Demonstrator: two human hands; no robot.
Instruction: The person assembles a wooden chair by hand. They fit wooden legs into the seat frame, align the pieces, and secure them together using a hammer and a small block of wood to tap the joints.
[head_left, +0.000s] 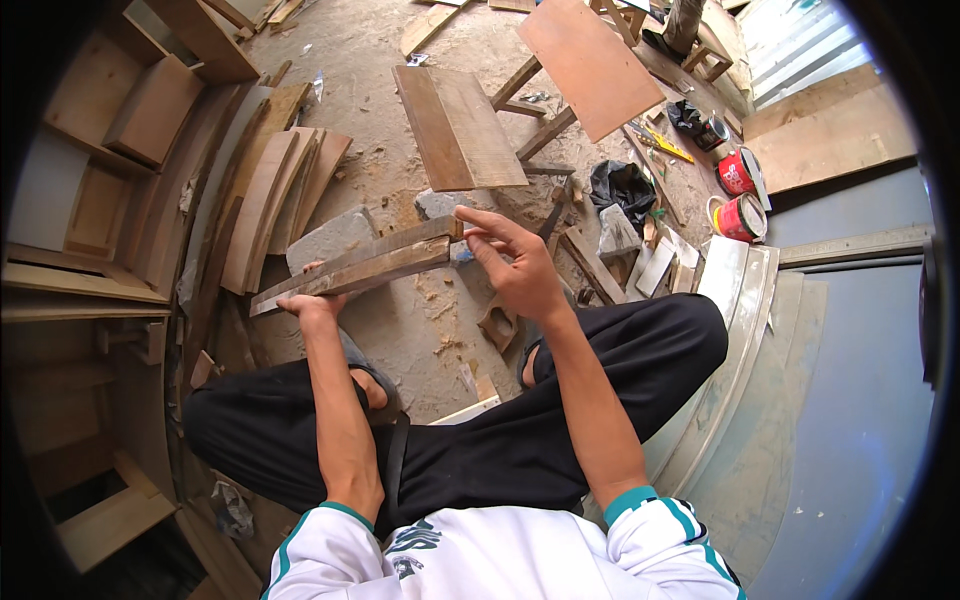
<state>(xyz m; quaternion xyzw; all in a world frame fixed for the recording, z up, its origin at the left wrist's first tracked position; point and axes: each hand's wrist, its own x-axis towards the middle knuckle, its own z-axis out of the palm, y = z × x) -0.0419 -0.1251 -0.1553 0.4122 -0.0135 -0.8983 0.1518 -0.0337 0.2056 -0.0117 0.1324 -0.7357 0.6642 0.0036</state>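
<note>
My left hand (316, 305) is closed round two long wooden strips (370, 262), laid side by side and held above the floor between my knees. The strips have rough, darker edges, and their ends nearly line up on the right. At that right end is my right hand (517, 268), its fingers apart and the fingertips at the wood's end, not wrapped round it. Below the strips a grey concrete block (335, 236) rests on the floor. Close to my right foot lies a small wooden piece with a hole (497, 325), perhaps a plane.
Curved boards (265, 215) and wooden cabinets (155, 110) stand at the left. Ahead are a two-tone panel (460, 130) and an orange-brown board (590, 65) on supports. Red cans (740, 217), a black bag (620, 187), a yellow handsaw (665, 143) and wood scraps lie right.
</note>
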